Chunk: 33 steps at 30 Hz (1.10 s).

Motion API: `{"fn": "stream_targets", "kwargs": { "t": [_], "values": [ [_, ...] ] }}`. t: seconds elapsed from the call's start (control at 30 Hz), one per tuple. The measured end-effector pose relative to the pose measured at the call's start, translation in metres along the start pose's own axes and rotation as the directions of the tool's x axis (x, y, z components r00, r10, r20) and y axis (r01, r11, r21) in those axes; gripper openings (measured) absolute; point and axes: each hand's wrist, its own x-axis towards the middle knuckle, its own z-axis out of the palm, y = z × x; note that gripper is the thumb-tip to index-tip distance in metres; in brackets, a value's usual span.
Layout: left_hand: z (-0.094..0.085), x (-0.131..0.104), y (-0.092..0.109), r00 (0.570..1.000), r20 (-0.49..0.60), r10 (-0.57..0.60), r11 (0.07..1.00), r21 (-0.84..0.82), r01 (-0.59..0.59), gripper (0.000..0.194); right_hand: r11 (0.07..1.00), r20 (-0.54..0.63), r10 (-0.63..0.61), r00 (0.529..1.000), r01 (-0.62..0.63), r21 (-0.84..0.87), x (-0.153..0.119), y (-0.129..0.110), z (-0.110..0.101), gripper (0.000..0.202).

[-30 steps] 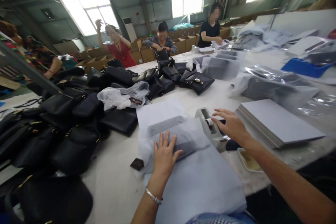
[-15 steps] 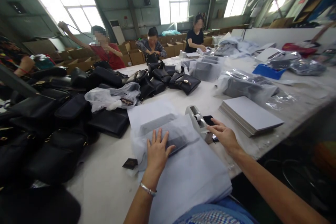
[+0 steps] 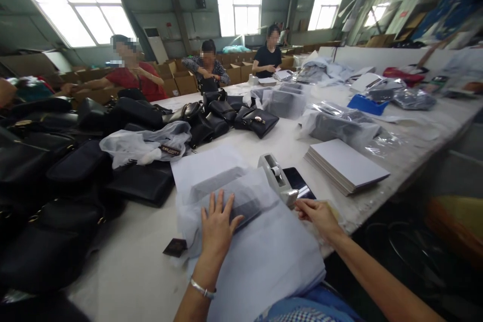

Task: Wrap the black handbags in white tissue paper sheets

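Observation:
My left hand (image 3: pixel 219 226) lies spread on a dark bag (image 3: pixel 245 206) wrapped in white tissue paper (image 3: pixel 264 186). Under the wrapped bag is a stack of white sheets (image 3: pixel 271 261). A dark hang tag (image 3: pixel 175 248) pokes out at the left of the wrapping. At the front end of the grey tape dispenser (image 3: pixel 277 178), my right hand (image 3: pixel 319 216) is closed in a pinch on the end of the tape; the clear strip itself hardly shows. A dark phone (image 3: pixel 298 183) lies just behind the dispenser, close to my right fingers.
Black handbags (image 3: pixel 75 161) are heaped along the left side of the table. A plastic-wrapped bundle with a tag (image 3: pixel 147 143) rests on them. To the right are a stack of grey boards (image 3: pixel 347 166), wrapped bags (image 3: pixel 332 123) and a blue tray (image 3: pixel 368 104). Several co-workers stand across the table.
My right hand has moved from beside the tape roll down to the dispenser's front end, its fingers now pinched together. My left hand stays on the wrapped bag. The view has turned slightly right.

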Motion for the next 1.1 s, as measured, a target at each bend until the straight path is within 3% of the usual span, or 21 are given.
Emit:
{"fn": "stream_targets", "kwargs": {
  "t": [0.1, 0.17, 0.27, 0.37, 0.43, 0.53, 0.63, 0.73, 0.8, 0.9, 1.1],
  "values": [
    [-0.002, 0.001, 0.000, 1.000, 0.008, 0.002, 1.000, 0.014, -0.002, 0.058, 0.971, 0.004, -0.099, 0.995, 0.097, -0.220, 0.005, -0.001, -0.019, 0.045],
    [-0.002, 0.001, 0.000, 1.000, 0.010, 0.007, 1.000, 0.021, -0.008, 0.058, 0.882, 0.068, -0.226, 0.972, 0.234, -0.410, 0.004, -0.010, -0.036, 0.036],
    [-0.002, 0.001, 0.000, 1.000, 0.003, 0.014, 1.000, 0.025, -0.014, 0.058, 0.564, 0.333, -0.430, 0.839, 0.538, -0.626, 0.003, -0.037, -0.055, 0.026],
    [-0.001, 0.000, 0.000, 1.000, 0.001, 0.008, 1.000, 0.021, -0.009, 0.059, 0.302, 0.590, -0.444, 0.674, 0.733, -0.610, 0.008, -0.073, -0.054, 0.027],
    [-0.001, 0.000, 0.000, 1.000, 0.007, 0.003, 1.000, 0.014, -0.003, 0.059, 0.184, 0.714, -0.407, 0.570, 0.817, -0.547, 0.014, -0.097, -0.038, 0.029],
    [0.000, 0.001, 0.000, 1.000, 0.016, -0.008, 1.000, -0.008, 0.008, 0.060, 0.036, 0.857, -0.337, 0.390, 0.915, -0.403, 0.027, -0.126, 0.006, 0.031],
    [0.000, 0.001, 0.000, 1.000, 0.019, -0.025, 0.999, -0.034, 0.025, 0.061, 0.024, 0.930, -0.278, 0.241, 0.969, -0.244, 0.048, -0.142, 0.061, 0.032],
    [0.001, 0.001, -0.001, 0.999, 0.022, -0.034, 0.998, -0.054, 0.035, 0.062, 0.032, 0.968, -0.205, 0.146, 0.989, -0.142, 0.079, -0.149, 0.116, 0.029],
    [0.001, 0.001, -0.001, 0.999, 0.023, -0.034, 0.997, -0.062, 0.036, 0.064, -0.019, 0.987, -0.113, 0.118, 0.993, -0.120, 0.100, -0.152, 0.146, 0.023],
    [0.004, 0.002, -0.001, 0.999, 0.025, -0.031, 0.997, -0.069, 0.033, 0.065, -0.103, 0.990, 0.039, 0.137, 0.986, -0.133, 0.121, -0.159, 0.176, 0.017],
    [0.009, 0.005, -0.003, 0.998, 0.033, -0.046, 0.995, -0.083, 0.049, 0.069, -0.227, 0.975, 0.115, 0.192, 0.960, -0.162, 0.134, -0.168, 0.197, 0.028]
  ]
}}
